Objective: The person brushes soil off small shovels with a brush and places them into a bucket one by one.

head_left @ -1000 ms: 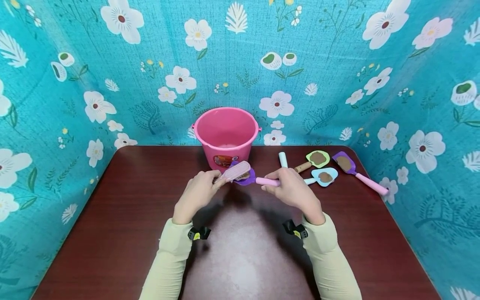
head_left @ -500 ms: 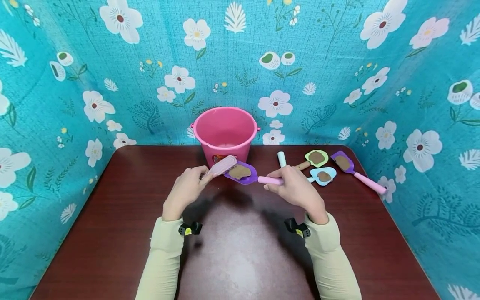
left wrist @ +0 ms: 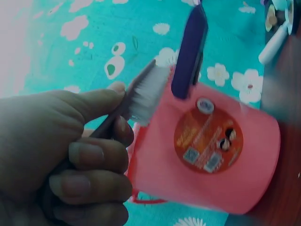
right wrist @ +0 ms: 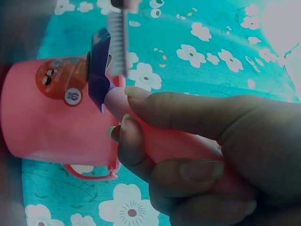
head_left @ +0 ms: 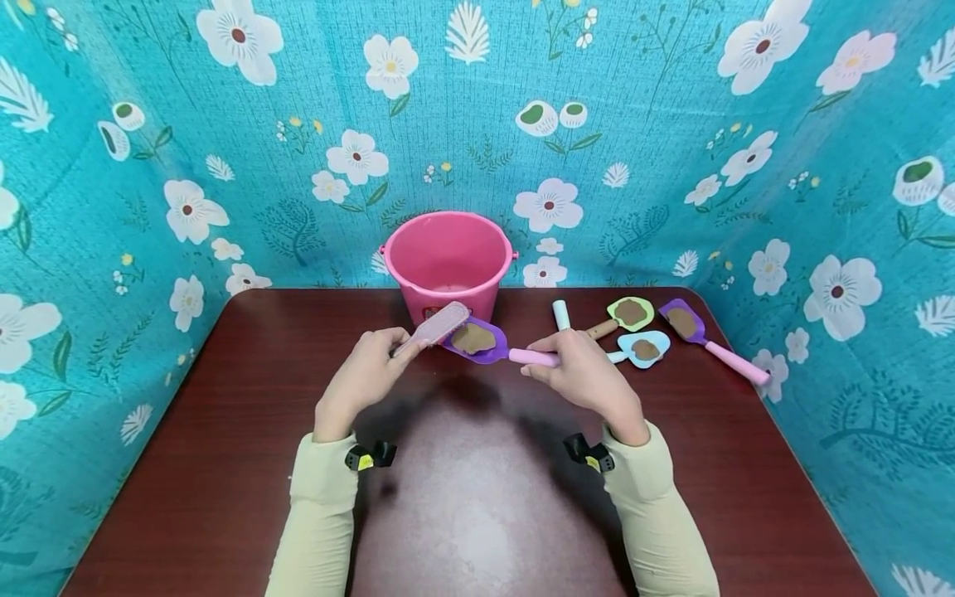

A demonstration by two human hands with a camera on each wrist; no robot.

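My left hand [head_left: 363,377] grips a brush [head_left: 438,324] by its handle; in the left wrist view its white bristles [left wrist: 149,96] show, held close to the purple shovel blade. My right hand [head_left: 591,377] holds a small toy shovel by its pink handle [head_left: 531,357]. On the shovel's purple blade [head_left: 494,354] is a brown patch [head_left: 473,338], and the brush overlaps the blade's left end in the head view. Whether bristles and blade touch, I cannot tell. Both tools are raised above the table in front of a pink bucket [head_left: 483,300].
Right of the bucket lie a green shovel [head_left: 649,313], a light blue shovel [head_left: 662,342] and another purple shovel with a pink handle [head_left: 734,363], each with brown on its blade. A pale handle [head_left: 561,315] lies near them. Floral cloth [head_left: 313,249] surrounds the dark table [head_left: 246,431].
My left hand and the brush have moved left, off most of the blade, so more of the brown patch shows. The right hand has barely shifted with the shovel.
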